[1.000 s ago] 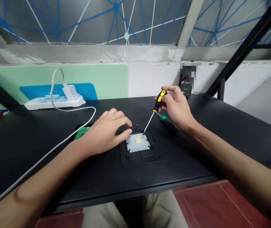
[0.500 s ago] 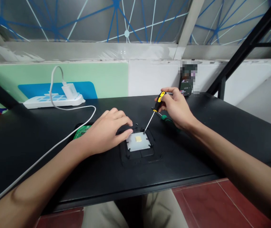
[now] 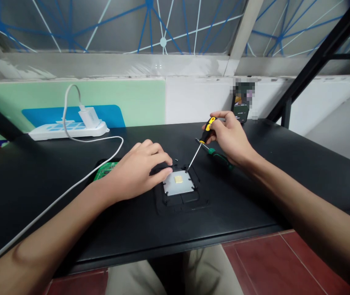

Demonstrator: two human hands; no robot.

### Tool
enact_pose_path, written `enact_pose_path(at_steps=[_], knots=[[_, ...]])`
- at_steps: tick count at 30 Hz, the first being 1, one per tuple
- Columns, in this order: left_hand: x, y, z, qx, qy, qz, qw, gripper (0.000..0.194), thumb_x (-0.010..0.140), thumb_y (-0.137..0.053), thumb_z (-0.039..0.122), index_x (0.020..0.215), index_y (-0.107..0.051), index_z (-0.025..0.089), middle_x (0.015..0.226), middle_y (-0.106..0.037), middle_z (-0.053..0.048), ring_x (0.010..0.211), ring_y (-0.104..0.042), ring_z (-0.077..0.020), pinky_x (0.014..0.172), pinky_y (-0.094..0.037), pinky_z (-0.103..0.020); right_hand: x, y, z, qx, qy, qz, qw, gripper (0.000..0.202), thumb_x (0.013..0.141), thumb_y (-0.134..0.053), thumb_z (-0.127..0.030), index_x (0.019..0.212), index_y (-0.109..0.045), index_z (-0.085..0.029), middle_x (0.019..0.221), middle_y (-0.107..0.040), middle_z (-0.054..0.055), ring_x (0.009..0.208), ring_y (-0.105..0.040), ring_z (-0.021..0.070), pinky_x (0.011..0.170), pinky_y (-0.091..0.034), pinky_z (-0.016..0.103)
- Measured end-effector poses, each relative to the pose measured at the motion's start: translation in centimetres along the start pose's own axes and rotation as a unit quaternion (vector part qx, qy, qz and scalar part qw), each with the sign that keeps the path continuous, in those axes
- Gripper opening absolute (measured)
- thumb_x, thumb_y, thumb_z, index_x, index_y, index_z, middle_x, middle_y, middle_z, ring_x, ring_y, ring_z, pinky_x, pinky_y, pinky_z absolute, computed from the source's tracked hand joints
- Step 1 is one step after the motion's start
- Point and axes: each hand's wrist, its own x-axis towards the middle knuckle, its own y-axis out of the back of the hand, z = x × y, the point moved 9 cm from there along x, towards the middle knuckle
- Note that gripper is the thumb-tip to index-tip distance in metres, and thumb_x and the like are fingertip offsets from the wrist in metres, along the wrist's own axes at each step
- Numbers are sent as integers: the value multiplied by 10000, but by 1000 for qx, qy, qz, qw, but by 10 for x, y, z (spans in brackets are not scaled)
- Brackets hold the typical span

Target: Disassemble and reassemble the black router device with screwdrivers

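Note:
A black frame (image 3: 184,198) lies on the black table, with a silver plate (image 3: 170,186) set in it and a yellowish square (image 3: 178,179) on the plate. My left hand (image 3: 144,170) rests at the frame's left side, its thumb and fingers apart at the plate's upper left corner. In my right hand (image 3: 230,137) is a black and yellow screwdriver (image 3: 208,128), slanting down to the left. Its tip is at the plate's upper right corner; whether it touches a screw there is too small to tell. A tiny dark piece (image 3: 176,159) lies behind the frame.
A green-handled screwdriver (image 3: 220,158) lies under my right hand. Left of my left hand is a green circuit board (image 3: 104,170). A white power strip (image 3: 67,131) with a charger and long cable (image 3: 53,205) stands at the back left. A phone (image 3: 240,111) leans against the wall.
My right hand has shifted slightly up and to the right with the screwdriver, whose tip has moved a little off the corner. My left hand has barely moved. The phone's screen looks different.

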Motion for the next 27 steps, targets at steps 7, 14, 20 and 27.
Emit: enact_pose_path(at_steps=[7, 14, 20, 27], knots=[[2, -2, 12, -40, -12, -16, 999, 224, 998, -597, 401, 1102, -726, 250, 1103, -614, -66, 1029, -524, -257, 922, -438, -435, 1, -1, 0, -6, 6, -6, 1000, 266, 814, -545, -185, 1073, -501, -227, 835, -666, 8, 647, -633, 134, 565, -515, 304], [4, -8, 20, -47, -7, -38, 998, 292, 968, -633, 495, 1150, -747, 298, 1203, -577, -84, 1082, -491, -289, 957, -455, -483, 2, -1, 0, -6, 16, -11, 1000, 266, 811, -556, -205, 1070, -504, -231, 824, -653, -1, 628, -628, 132, 585, -525, 314], [4, -14, 20, -52, -4, -46, 998, 322, 963, -633, 531, 1183, -745, 324, 1209, -578, -82, 1083, -491, -289, 975, -445, -485, 0, -1, -2, -10, 10, -11, 1000, 254, 822, -554, -208, 1069, -503, -232, 832, -647, -6, 592, -608, 119, 597, -521, 316], [4, -18, 18, -55, 3, -54, 997, 354, 971, -615, 552, 1211, -730, 320, 1203, -579, -82, 1083, -483, -281, 982, -441, -484, -1, -2, -1, -9, 13, -15, 1000, 258, 826, -555, -213, 1077, -506, -237, 821, -649, -18, 583, -610, 125, 605, -508, 326]])
